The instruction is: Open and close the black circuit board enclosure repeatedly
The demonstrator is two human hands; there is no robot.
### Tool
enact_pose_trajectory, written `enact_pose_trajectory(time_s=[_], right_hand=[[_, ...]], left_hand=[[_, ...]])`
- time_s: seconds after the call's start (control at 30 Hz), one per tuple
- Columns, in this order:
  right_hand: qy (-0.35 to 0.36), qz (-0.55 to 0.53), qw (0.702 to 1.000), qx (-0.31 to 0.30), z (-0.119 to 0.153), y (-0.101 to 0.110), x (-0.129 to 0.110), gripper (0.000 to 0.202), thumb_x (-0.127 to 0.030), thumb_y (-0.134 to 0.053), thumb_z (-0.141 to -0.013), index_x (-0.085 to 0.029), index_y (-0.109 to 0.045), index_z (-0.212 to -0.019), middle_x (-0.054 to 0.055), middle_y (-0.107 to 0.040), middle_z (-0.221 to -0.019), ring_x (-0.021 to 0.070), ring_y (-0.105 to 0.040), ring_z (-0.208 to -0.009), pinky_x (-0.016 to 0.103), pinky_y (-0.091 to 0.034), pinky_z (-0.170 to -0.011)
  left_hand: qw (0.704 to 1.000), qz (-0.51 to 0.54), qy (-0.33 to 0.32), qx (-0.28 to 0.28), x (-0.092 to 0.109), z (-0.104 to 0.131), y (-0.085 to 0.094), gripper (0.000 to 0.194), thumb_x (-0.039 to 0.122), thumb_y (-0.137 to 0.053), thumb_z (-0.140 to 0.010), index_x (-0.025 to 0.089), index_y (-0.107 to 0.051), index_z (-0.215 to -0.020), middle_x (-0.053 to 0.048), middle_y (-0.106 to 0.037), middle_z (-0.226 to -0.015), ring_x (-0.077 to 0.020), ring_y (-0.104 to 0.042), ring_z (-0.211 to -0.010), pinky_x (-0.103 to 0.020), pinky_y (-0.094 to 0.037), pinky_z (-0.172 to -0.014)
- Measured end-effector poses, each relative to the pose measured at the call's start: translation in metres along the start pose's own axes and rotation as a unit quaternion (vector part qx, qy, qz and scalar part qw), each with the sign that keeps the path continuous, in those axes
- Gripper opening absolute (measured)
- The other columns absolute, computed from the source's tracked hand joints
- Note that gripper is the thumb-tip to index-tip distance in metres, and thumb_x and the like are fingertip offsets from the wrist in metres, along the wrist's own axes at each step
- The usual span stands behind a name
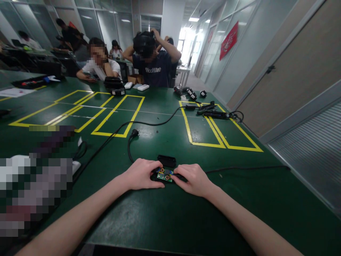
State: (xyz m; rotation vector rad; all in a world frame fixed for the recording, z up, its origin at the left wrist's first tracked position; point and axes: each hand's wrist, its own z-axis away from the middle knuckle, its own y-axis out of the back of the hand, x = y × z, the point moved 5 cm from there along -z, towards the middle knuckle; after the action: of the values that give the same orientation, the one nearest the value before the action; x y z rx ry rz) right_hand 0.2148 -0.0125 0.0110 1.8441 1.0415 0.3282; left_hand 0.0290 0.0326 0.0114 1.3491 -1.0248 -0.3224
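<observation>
A small green circuit board (164, 175) with copper-wound coils lies low over the table in front of me, between both hands. My left hand (144, 173) is closed around its left end, thumb in front and fingers behind. My right hand (194, 178) pinches the black cable (179, 175) at the board's right end. Just behind the board rests a black plastic case half (166, 160), open side up. A power plug (134, 133) on a black cord stands beyond my left hand, its cord running down towards that hand.
The green table (128, 220) bears yellow tape rectangles (125, 136). A long black cable (144, 123) crosses it. Black tools and cords (217, 113) lie at the far right. Two people sit across the table; one (156, 58) has both arms raised to a headset.
</observation>
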Motion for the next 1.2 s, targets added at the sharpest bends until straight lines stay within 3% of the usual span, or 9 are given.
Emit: enact_pose_trajectory(time_s=[0.47,0.63,0.87,1.03,1.2], right_hand=[[-0.053,-0.032,0.998,-0.016,-0.001,-0.006,0.013,0.010,-0.025,-0.061,-0.102,-0.021,-0.061,-0.092,0.003,-0.071,-0.081,0.0171,-0.068,-0.070,0.026,-0.045,-0.062],[-0.038,-0.038,0.998,-0.014,0.000,-0.006,0.012,0.009,-0.026,-0.062,-0.102,-0.021,-0.063,-0.095,0.004,-0.073,-0.085,0.0172,-0.070,-0.073,0.026,-0.047,-0.063],[-0.026,-0.052,0.998,-0.018,-0.001,-0.004,0.009,0.004,-0.019,-0.061,-0.099,-0.021,-0.064,-0.097,0.004,-0.074,-0.087,0.0180,-0.071,-0.075,0.027,-0.050,-0.066],[-0.034,-0.068,0.996,-0.049,0.001,0.000,0.013,0.009,-0.015,-0.062,-0.091,-0.021,-0.064,-0.098,0.004,-0.072,-0.085,0.0178,-0.069,-0.073,0.027,-0.050,-0.066],[-0.022,-0.072,0.996,-0.054,0.002,0.008,0.015,0.009,-0.019,-0.057,-0.099,-0.020,-0.066,-0.101,0.006,-0.073,-0.087,0.0188,-0.069,-0.075,0.028,-0.050,-0.066]], left_hand=[[0.999,0.006,-0.023,0.025,-0.004,0.001,0.004,0.037,0.045,-0.085,-0.080,0.021,-0.070,-0.104,0.000,-0.074,-0.087,-0.0181,-0.070,-0.075,-0.024,-0.043,-0.064],[0.998,0.023,-0.044,0.049,-0.002,0.002,0.010,0.019,0.033,-0.070,-0.089,0.020,-0.071,-0.103,0.000,-0.069,-0.084,-0.0149,-0.065,-0.069,-0.024,-0.042,-0.063],[0.995,0.061,-0.045,0.065,-0.006,0.003,0.013,0.003,0.017,-0.062,-0.083,0.019,-0.065,-0.085,0.003,-0.061,-0.075,-0.0106,-0.056,-0.060,-0.022,-0.038,-0.058],[0.995,0.081,-0.030,0.048,-0.007,0.002,0.012,0.006,0.016,-0.061,-0.084,0.019,-0.064,-0.080,0.003,-0.060,-0.075,-0.0107,-0.054,-0.062,-0.021,-0.039,-0.058],[0.991,0.133,-0.006,0.023,-0.009,0.000,0.010,0.010,0.017,-0.062,-0.086,0.018,-0.064,-0.077,0.002,-0.058,-0.073,-0.0117,-0.054,-0.062,-0.021,-0.039,-0.057]])
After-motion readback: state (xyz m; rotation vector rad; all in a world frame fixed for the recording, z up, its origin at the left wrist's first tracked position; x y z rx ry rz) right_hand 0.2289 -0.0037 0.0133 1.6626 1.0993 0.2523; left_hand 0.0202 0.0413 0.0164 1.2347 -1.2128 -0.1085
